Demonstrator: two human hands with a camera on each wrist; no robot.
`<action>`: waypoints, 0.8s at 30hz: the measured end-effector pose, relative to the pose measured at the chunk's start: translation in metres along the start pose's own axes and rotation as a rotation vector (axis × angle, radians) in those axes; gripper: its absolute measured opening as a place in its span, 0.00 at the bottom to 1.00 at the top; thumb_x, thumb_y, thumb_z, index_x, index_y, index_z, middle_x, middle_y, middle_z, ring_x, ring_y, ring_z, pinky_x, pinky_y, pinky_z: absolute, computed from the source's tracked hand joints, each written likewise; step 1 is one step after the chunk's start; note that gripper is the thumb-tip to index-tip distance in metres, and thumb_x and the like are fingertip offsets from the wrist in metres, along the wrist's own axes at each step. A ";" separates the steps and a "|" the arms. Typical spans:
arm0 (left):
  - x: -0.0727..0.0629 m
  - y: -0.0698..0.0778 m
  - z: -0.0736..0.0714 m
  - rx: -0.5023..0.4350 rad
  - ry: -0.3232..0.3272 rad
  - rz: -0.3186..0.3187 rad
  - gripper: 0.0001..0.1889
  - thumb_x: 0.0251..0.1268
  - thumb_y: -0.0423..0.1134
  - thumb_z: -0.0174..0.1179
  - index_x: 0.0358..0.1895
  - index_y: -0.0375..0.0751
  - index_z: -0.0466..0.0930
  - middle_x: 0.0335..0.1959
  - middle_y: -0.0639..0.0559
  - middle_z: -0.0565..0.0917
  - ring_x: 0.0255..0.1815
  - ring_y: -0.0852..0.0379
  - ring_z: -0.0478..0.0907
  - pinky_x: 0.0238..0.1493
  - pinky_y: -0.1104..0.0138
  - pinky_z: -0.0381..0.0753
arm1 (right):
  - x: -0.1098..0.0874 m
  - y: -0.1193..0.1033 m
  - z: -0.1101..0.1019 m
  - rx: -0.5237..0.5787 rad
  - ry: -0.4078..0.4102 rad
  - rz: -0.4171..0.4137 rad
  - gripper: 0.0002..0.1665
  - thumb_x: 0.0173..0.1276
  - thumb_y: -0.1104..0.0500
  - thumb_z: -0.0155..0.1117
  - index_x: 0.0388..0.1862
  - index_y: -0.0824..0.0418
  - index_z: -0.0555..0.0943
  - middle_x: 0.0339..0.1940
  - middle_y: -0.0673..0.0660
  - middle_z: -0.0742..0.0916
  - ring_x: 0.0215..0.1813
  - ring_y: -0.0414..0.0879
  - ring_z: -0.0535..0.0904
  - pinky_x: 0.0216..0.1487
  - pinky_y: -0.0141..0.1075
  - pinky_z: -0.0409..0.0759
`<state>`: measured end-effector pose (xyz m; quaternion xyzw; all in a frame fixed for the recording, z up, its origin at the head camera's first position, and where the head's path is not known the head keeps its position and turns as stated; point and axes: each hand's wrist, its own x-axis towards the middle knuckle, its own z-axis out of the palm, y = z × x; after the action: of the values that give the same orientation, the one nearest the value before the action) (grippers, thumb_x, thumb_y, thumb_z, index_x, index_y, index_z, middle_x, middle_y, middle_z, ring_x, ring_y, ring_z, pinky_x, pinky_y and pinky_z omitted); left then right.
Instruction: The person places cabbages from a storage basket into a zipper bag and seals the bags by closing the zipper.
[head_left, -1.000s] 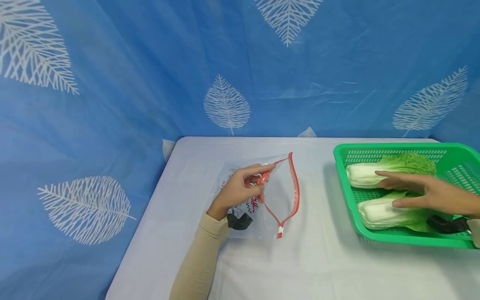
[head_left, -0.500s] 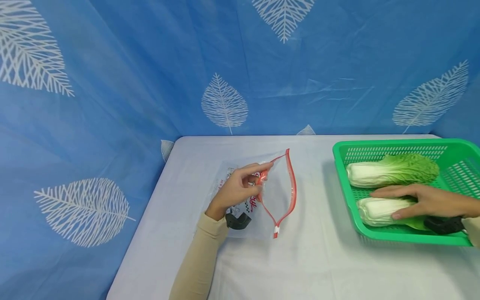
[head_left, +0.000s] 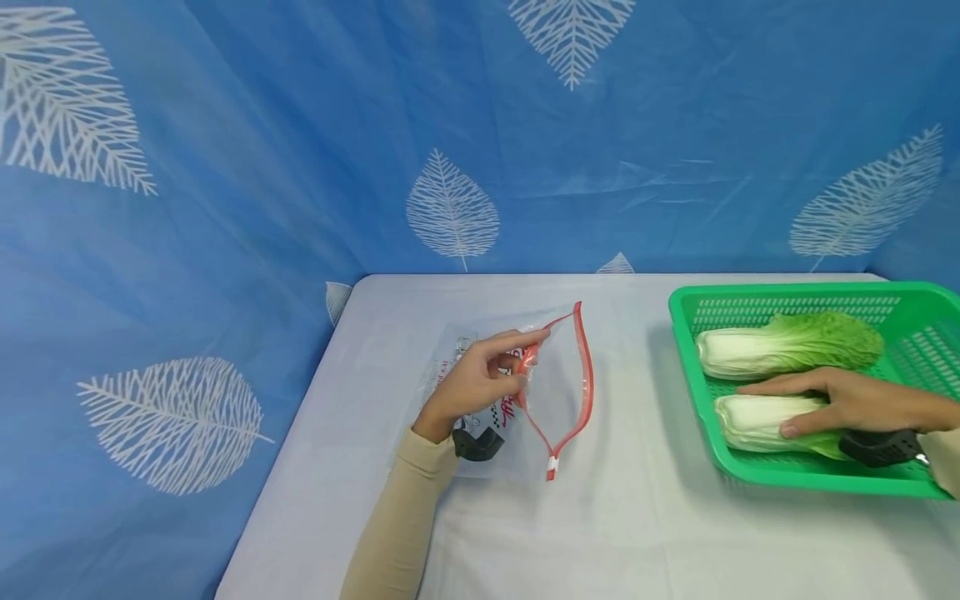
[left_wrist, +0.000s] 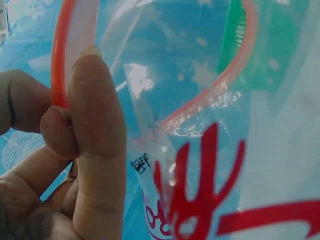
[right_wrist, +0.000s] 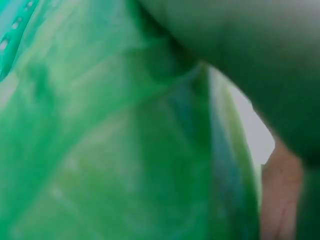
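My left hand [head_left: 480, 375] pinches one red zip edge of a clear zip bag [head_left: 555, 392] printed with red and black lettering. The bag's mouth gapes to the right, its other red edge [head_left: 587, 375] standing apart. In the left wrist view the thumb [left_wrist: 97, 105] and a bent finger hold the red strip. At the right, my right hand [head_left: 847, 404] grips the nearer napa cabbage [head_left: 757, 421] from above, thumb on the near side. Its leafy end is partly hidden under the hand. Green leaves [right_wrist: 115, 150] fill the right wrist view, blurred.
A green plastic basket [head_left: 825, 481] with slotted walls holds both cabbages. The second napa cabbage [head_left: 772, 350] lies behind the gripped one. A white cloth covers the table [head_left: 622, 533]. Blue leaf-patterned curtain [head_left: 300, 208] hangs behind and at the left.
My right hand has come down from above the basket onto the nearer cabbage and closed around it. My left hand keeps its pinch on the bag with little movement.
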<state>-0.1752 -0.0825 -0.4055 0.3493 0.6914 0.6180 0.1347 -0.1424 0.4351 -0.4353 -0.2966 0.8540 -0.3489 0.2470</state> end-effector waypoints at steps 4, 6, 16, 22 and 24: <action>-0.001 -0.001 0.000 -0.006 -0.002 0.008 0.32 0.65 0.26 0.55 0.75 0.39 0.70 0.66 0.45 0.74 0.37 0.41 0.82 0.31 0.56 0.87 | 0.001 0.001 0.002 0.006 0.019 -0.030 0.34 0.72 0.65 0.66 0.76 0.58 0.72 0.70 0.29 0.72 0.66 0.18 0.62 0.48 0.33 0.82; -0.001 -0.001 0.000 -0.001 -0.001 0.006 0.32 0.65 0.26 0.56 0.75 0.39 0.70 0.64 0.45 0.75 0.37 0.35 0.80 0.31 0.57 0.86 | 0.002 0.000 0.003 0.005 0.037 -0.056 0.34 0.71 0.66 0.66 0.76 0.60 0.72 0.71 0.30 0.73 0.67 0.18 0.63 0.48 0.33 0.82; 0.003 0.002 0.002 0.014 0.000 -0.008 0.32 0.65 0.25 0.56 0.75 0.41 0.71 0.66 0.39 0.73 0.40 0.47 0.82 0.32 0.57 0.87 | -0.006 -0.015 0.005 -0.072 0.224 0.071 0.33 0.69 0.62 0.70 0.73 0.55 0.76 0.69 0.30 0.74 0.58 0.16 0.68 0.32 0.33 0.74; 0.002 0.001 0.002 0.034 -0.005 -0.021 0.33 0.65 0.25 0.57 0.75 0.43 0.71 0.66 0.46 0.75 0.43 0.43 0.81 0.33 0.58 0.87 | -0.010 -0.031 0.009 -0.095 0.297 0.095 0.35 0.69 0.62 0.70 0.75 0.55 0.75 0.61 0.24 0.76 0.23 0.24 0.63 0.22 0.34 0.69; 0.002 0.001 0.002 0.029 -0.006 -0.019 0.33 0.65 0.25 0.57 0.75 0.43 0.71 0.66 0.46 0.74 0.42 0.44 0.81 0.33 0.57 0.87 | -0.013 -0.036 0.008 -0.112 0.348 0.107 0.35 0.68 0.62 0.71 0.75 0.54 0.75 0.56 0.24 0.78 0.15 0.32 0.52 0.17 0.34 0.65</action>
<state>-0.1753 -0.0800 -0.4047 0.3464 0.7032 0.6055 0.1374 -0.1163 0.4192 -0.4111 -0.1992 0.9165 -0.3331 0.0970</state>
